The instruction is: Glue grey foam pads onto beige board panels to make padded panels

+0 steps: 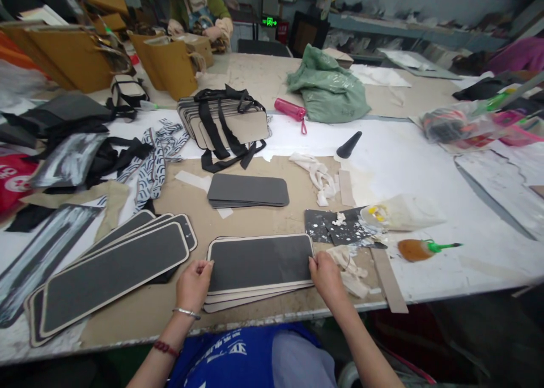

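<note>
A stack of rectangular panels lies before me, and its top panel (261, 263) is dark grey with a beige rim and rounded corners. My left hand (194, 283) is closed in a pinch at the panel's left edge. At the opposite edge my right hand (327, 274) grips with thumb and fingers. Beige edges of the panels below show along the near side. To the left, longer panels of the same kind (117, 274) lie fanned in a slanted pile. Just beyond my hands sits a neat pile of plain dark grey boards (249, 190).
A glue-spotted black sheet (317, 225) lies to the right, beside a brown bottle with a green nozzle (414, 250). Farther back are a strapped bundle of panels (229, 122), a pink cylinder (289, 109) and a green sack (329, 88). Another person stands across the table.
</note>
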A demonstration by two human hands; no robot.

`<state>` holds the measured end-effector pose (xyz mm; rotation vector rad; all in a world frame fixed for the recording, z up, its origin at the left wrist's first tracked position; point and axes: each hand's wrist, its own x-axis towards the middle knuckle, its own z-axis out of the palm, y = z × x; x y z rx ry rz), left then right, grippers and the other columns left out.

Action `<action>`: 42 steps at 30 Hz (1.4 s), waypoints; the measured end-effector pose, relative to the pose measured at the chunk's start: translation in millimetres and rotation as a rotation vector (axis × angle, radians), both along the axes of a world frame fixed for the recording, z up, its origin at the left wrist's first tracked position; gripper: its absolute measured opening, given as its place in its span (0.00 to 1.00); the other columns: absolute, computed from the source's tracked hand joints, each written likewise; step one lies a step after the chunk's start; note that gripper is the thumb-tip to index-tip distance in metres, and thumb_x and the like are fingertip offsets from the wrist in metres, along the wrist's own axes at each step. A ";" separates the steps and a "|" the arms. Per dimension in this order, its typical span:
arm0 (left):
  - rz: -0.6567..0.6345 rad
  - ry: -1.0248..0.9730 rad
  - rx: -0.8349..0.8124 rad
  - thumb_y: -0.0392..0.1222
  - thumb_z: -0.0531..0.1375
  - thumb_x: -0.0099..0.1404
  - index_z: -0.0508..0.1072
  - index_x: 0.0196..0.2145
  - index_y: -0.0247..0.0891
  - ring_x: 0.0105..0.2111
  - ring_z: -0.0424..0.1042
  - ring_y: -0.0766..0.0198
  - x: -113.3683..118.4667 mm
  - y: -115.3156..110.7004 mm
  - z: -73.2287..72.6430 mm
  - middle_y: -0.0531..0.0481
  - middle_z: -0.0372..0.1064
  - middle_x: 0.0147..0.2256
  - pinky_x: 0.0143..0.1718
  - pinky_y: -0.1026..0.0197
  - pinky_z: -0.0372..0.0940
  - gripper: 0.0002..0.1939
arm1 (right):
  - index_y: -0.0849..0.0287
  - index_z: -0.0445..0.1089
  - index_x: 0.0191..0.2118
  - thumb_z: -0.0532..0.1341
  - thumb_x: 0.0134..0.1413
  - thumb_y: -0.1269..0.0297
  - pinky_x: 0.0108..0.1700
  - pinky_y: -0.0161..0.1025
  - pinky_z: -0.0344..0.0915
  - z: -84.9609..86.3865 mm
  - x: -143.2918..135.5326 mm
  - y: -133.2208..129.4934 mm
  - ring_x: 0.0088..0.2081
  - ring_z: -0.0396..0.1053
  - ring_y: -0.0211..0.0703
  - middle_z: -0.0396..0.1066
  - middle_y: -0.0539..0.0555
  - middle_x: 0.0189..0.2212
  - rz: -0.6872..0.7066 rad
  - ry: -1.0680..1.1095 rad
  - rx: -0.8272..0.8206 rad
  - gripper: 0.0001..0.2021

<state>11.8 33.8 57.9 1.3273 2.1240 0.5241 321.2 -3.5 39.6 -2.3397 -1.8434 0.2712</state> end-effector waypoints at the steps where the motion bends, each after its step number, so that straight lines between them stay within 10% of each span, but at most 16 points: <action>1: -0.003 0.006 -0.001 0.53 0.51 0.49 0.67 0.21 0.40 0.24 0.68 0.58 0.2 -0.1 0.1 0.49 0.69 0.21 0.28 0.60 0.59 0.15 | 0.58 0.57 0.26 0.51 0.54 0.67 0.31 0.36 0.54 0.2 -0.4 0.0 0.29 0.61 0.42 0.61 0.53 0.24 -0.002 -0.005 -0.004 0.07; 42: 0.040 -0.070 -0.028 0.39 0.56 0.53 0.64 0.17 0.37 0.21 0.62 0.67 -3.2 5.8 -14.3 0.56 0.60 0.16 0.25 0.66 0.53 0.10 | 0.61 0.63 0.27 0.52 0.57 0.63 0.28 0.36 0.53 13.8 -2.5 6.9 0.27 0.63 0.43 0.63 0.54 0.24 0.035 -0.160 -0.221 0.11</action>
